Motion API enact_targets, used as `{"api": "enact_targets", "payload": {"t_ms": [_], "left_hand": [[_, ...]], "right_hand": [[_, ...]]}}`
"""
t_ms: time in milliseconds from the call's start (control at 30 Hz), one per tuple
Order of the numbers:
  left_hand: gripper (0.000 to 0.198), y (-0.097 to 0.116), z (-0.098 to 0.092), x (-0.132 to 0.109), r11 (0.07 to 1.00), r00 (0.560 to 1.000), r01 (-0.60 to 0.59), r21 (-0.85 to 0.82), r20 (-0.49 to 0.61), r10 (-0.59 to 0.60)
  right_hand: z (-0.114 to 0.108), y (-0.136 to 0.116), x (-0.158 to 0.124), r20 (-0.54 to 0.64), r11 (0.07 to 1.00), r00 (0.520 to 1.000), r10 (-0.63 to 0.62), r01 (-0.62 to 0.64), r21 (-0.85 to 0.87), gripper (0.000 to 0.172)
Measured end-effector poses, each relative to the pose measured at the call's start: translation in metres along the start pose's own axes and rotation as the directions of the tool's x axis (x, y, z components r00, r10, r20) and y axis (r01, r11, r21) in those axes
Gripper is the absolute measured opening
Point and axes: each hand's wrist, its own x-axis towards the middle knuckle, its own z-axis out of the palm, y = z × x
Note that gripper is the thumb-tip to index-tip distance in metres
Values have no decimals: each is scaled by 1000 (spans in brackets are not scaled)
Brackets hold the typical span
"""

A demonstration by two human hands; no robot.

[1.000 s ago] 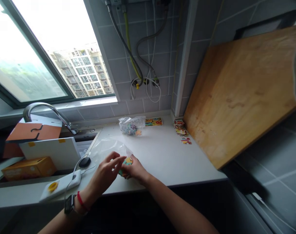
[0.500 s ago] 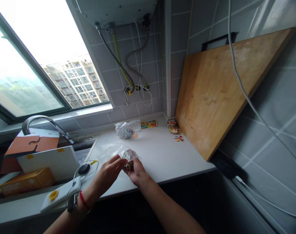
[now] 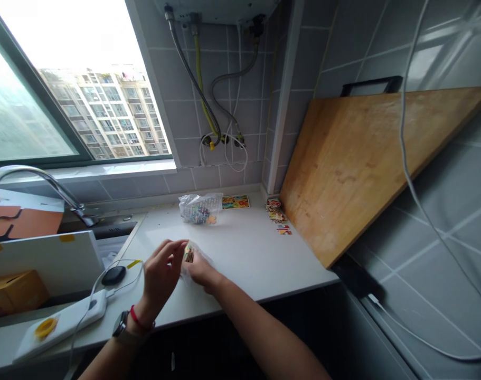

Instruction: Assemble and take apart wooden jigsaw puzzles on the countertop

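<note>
My right hand (image 3: 200, 270) is wrapped around a clear plastic bag (image 3: 189, 252) of small colourful pieces, just above the counter. My left hand (image 3: 163, 268), with a watch and red band at its wrist, pinches the bag's upper edge between thumb and fingers. Most of the pieces are hidden by the bag and my right fingers. Behind my hands lies a second clear bag (image 3: 200, 209) holding colourful pieces that look like jigsaw pieces, one of them orange. A bright picture card (image 3: 235, 202) lies beside it.
On the right, loose colourful pieces (image 3: 275, 210) lie by a large wooden board (image 3: 367, 158) leaning on the wall. To the left are a white power strip (image 3: 66, 322), a black round device (image 3: 113, 275), cables, boxes in the sink and a faucet (image 3: 46, 177).
Both hands have moved left with the bag, and its left part no longer spreads over the counter. My left hand has turned more upright. The camera view has shifted too.
</note>
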Motion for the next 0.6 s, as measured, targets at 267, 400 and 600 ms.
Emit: {"api": "enact_targets", "payload": {"t_ms": [267, 400, 600], "left_hand": [[35, -53, -14, 41, 952, 956, 267, 147, -168, -243], [37, -73, -28, 64, 910, 915, 367, 192, -249, -317], [40, -109, -35, 115, 894, 866, 422, 148, -359, -349]], "right_hand": [[22, -73, 29, 127, 644, 992, 17, 86, -760, 74], [49, -96, 49, 335, 533, 931, -145, 359, -766, 45], [17, -80, 37, 360, 508, 716, -598, 686, -521, 44]]}}
